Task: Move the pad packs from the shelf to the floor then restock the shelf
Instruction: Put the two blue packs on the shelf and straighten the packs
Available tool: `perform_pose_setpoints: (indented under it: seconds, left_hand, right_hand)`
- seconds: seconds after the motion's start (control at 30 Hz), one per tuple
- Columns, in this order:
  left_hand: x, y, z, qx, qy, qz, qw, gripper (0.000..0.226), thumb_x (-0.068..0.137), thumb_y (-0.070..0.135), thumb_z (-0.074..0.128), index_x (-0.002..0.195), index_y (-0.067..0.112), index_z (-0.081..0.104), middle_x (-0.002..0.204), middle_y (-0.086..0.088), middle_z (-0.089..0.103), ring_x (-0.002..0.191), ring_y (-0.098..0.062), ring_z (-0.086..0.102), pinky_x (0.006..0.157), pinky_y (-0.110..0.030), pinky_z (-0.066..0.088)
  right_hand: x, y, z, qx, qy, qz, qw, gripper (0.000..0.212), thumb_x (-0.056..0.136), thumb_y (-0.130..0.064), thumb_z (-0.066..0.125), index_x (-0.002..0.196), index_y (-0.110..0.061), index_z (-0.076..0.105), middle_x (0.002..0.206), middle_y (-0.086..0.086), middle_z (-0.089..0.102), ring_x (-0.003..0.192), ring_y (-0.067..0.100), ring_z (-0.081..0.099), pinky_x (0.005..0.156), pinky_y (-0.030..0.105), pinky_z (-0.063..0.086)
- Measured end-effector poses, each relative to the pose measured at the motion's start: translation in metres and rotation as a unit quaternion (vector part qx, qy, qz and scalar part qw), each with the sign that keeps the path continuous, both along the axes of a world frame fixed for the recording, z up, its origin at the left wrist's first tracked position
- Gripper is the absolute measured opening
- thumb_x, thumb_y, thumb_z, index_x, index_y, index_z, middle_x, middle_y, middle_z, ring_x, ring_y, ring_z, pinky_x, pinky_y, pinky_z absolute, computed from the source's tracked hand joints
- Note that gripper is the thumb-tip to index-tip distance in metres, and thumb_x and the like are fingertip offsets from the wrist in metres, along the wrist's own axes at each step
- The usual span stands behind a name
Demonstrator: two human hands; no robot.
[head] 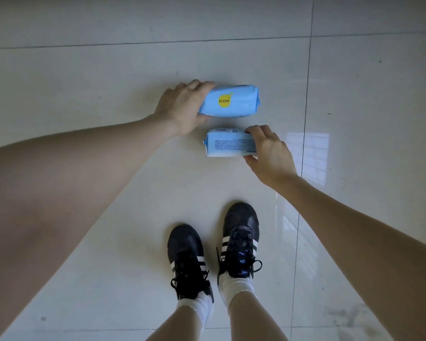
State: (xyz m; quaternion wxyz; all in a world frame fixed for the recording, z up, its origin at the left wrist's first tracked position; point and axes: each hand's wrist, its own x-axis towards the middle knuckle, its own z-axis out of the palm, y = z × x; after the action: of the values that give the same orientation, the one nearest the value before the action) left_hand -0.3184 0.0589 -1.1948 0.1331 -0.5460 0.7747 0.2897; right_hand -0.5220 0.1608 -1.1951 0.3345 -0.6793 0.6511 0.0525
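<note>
Your left hand point(182, 107) grips the 12 o'clock pad pack point(234, 102), right hand point(271, 156) the 6 o'clock pack point(228, 145), fingers point(256, 130) curled, both on the floor point(84, 70); likely release next.

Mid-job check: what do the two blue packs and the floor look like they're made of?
Far pad pack and near pad pack: probably thin plastic film, slightly glossy, with creases and crimped ends. Floor: glossy tile, likely ceramic; it shows bright reflections and grout lines.

Head cam, steep down-fwd over tiled floor point(354, 94), close above own shoes point(214, 254).
</note>
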Motion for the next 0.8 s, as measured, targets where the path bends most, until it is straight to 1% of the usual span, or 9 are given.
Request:
perform_pose_setpoints:
  seconds: [0.13, 0.27, 0.37, 0.53, 0.63, 0.7, 0.8]
  left_hand:
    - [-0.006, 0.004, 0.004, -0.005, 0.037, 0.052, 0.998, 0.046, 0.088, 0.026, 0.065, 0.128, 0.012, 0.047, 0.121, -0.011, 0.055, 0.105, -0.036, 0.055, 0.080, -0.044, 0.047]
    - [-0.002, 0.014, 0.021, -0.006, 0.049, 0.091, 0.995, 0.039, 0.088, 0.024, 0.066, 0.118, 0.006, 0.050, 0.114, -0.016, 0.058, 0.098, -0.039, 0.056, 0.079, -0.045, 0.047]
    - [0.007, 0.025, 0.046, -0.006, 0.054, 0.123, 0.991, 0.036, 0.087, 0.023, 0.067, 0.113, 0.005, 0.050, 0.109, -0.016, 0.059, 0.095, -0.039, 0.056, 0.077, -0.041, 0.045]
    - [0.025, 0.036, 0.112, -0.004, 0.052, 0.134, 0.990, 0.036, 0.085, 0.023, 0.069, 0.112, 0.007, 0.052, 0.109, -0.013, 0.061, 0.095, -0.038, 0.056, 0.074, -0.037, 0.041]
    - [0.032, 0.041, 0.161, -0.008, 0.057, 0.137, 0.989, 0.038, 0.084, 0.026, 0.070, 0.114, 0.009, 0.054, 0.110, -0.011, 0.062, 0.094, -0.037, 0.057, 0.073, -0.035, 0.039]
    - [0.034, 0.044, 0.193, -0.014, 0.069, 0.142, 0.987, 0.039, 0.083, 0.026, 0.071, 0.114, 0.010, 0.055, 0.109, -0.011, 0.063, 0.093, -0.035, 0.057, 0.073, -0.035, 0.040]
    - [0.033, 0.055, 0.239, -0.018, 0.101, 0.164, 0.981, 0.039, 0.083, 0.029, 0.072, 0.114, 0.012, 0.056, 0.107, -0.006, 0.065, 0.091, -0.033, 0.059, 0.075, -0.036, 0.042]
  right_hand:
    - [-0.007, 0.010, 0.006, 0.019, -0.033, -0.042, 0.998, 0.044, 0.084, -0.010, 0.064, 0.126, -0.011, 0.049, 0.121, 0.009, 0.053, 0.098, 0.034, 0.057, 0.077, 0.040, 0.049]
    - [-0.015, 0.022, 0.024, 0.036, -0.035, -0.068, 0.996, 0.040, 0.084, -0.011, 0.065, 0.121, -0.012, 0.051, 0.115, 0.008, 0.055, 0.092, 0.033, 0.059, 0.073, 0.038, 0.050]
    - [-0.018, 0.030, 0.052, 0.042, -0.029, -0.081, 0.995, 0.038, 0.083, -0.013, 0.066, 0.119, -0.013, 0.053, 0.112, 0.007, 0.056, 0.090, 0.032, 0.060, 0.074, 0.040, 0.052]
    - [-0.019, 0.042, 0.117, 0.049, -0.021, -0.112, 0.992, 0.036, 0.082, -0.014, 0.065, 0.116, -0.016, 0.053, 0.110, 0.004, 0.056, 0.089, 0.029, 0.059, 0.071, 0.040, 0.053]
    - [-0.014, 0.047, 0.166, 0.034, -0.029, -0.143, 0.989, 0.038, 0.080, -0.015, 0.066, 0.116, -0.016, 0.055, 0.110, 0.003, 0.057, 0.089, 0.028, 0.059, 0.069, 0.036, 0.051]
    - [-0.010, 0.050, 0.199, 0.022, -0.043, -0.158, 0.986, 0.039, 0.079, -0.015, 0.067, 0.116, -0.016, 0.055, 0.109, 0.003, 0.057, 0.088, 0.028, 0.058, 0.068, 0.034, 0.049]
    - [-0.006, 0.056, 0.244, 0.015, -0.068, -0.163, 0.984, 0.039, 0.078, -0.016, 0.069, 0.115, -0.016, 0.055, 0.107, 0.002, 0.057, 0.088, 0.027, 0.058, 0.069, 0.035, 0.050]
